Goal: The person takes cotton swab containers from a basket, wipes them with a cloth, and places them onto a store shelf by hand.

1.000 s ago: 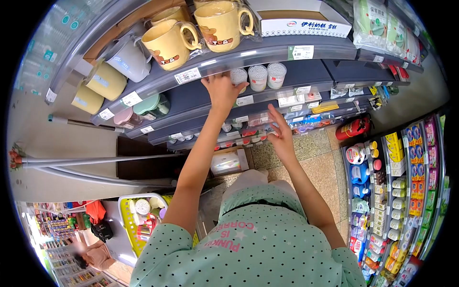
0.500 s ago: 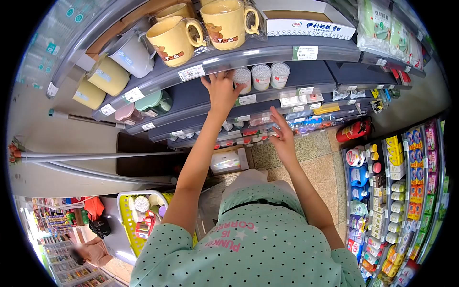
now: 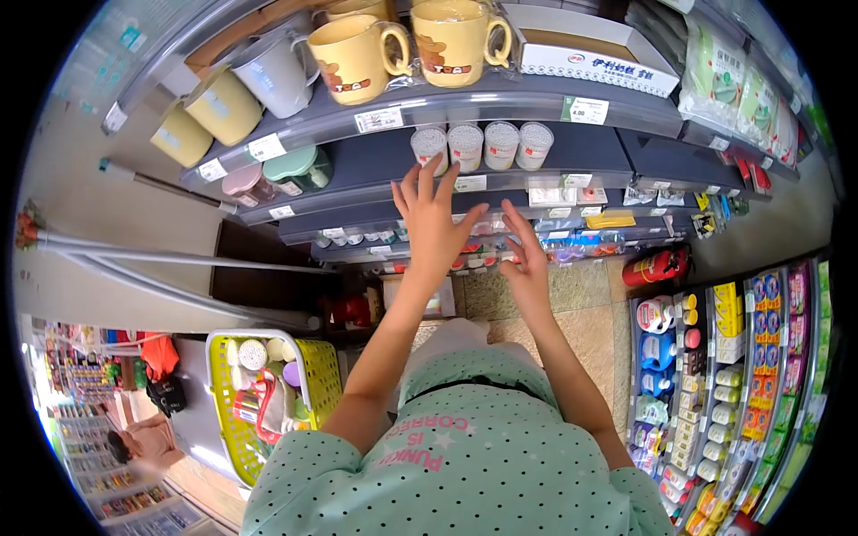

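Several round tubs of cotton swabs (image 3: 501, 146) stand upright in a row on the second shelf, their dotted white ends showing at the top. My left hand (image 3: 433, 213) is in front of that shelf with its fingers spread, fingertips overlapping the lower part of the leftmost tub (image 3: 429, 146) and the price label strip. Nothing shows in its palm. Lower and to the right, my right hand (image 3: 527, 259) hangs in the air before the lower shelves, fingers stretched and apart, holding nothing.
Yellow mugs (image 3: 356, 61) and a white carton tray (image 3: 590, 61) occupy the shelf above. Left of me a yellow-green basket (image 3: 323, 380) holds several goods. A fire extinguisher (image 3: 657, 266) stands at right, near shelves of bottles (image 3: 657, 353). A person (image 3: 147, 442) is at far left.
My left hand has drawn back from the shelf toward me and spread its fingers. A further tub now shows at the row's left end. My right hand stays nearly in place.
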{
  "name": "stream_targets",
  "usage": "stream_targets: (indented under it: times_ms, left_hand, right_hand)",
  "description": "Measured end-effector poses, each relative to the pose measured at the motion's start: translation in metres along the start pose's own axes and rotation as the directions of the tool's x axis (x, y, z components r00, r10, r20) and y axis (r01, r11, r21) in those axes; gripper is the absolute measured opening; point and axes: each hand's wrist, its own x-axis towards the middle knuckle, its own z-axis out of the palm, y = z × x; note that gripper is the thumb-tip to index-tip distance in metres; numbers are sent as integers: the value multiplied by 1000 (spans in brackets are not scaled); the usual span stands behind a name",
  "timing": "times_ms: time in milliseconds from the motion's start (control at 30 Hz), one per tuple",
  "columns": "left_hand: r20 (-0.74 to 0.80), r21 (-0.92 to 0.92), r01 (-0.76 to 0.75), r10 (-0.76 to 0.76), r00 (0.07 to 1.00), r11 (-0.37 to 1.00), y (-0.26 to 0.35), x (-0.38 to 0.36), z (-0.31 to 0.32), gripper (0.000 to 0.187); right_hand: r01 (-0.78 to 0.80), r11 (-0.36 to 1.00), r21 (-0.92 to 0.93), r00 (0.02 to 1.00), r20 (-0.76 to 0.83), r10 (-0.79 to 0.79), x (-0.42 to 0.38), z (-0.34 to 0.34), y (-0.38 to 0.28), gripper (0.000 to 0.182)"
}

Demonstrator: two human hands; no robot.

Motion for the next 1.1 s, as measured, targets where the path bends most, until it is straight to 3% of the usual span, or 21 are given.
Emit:
stream_targets:
  times_ms: [300, 400, 833, 1100]
  left_hand:
    - [78, -176, 167, -156, 985, 970, 52, -65, -55, 56]
    - [71, -176, 187, -177, 982, 966, 68, -86, -71, 56]
    - [-82, -209, 323, -346, 935, 923, 93, -163, -130, 49]
    - [-235, -157, 438, -464, 854, 885, 73, -173, -172, 42]
  right_hand:
    - [90, 990, 109, 987, 121, -103, -43, 2, -24, 77]
    - [46, 994, 104, 984, 169, -63, -60, 0, -27, 73]
    - [-3, 987, 163, 919, 390, -61, -117, 15, -40, 65]
    - [28, 995, 97, 856, 512, -74, -111, 52, -57, 60]
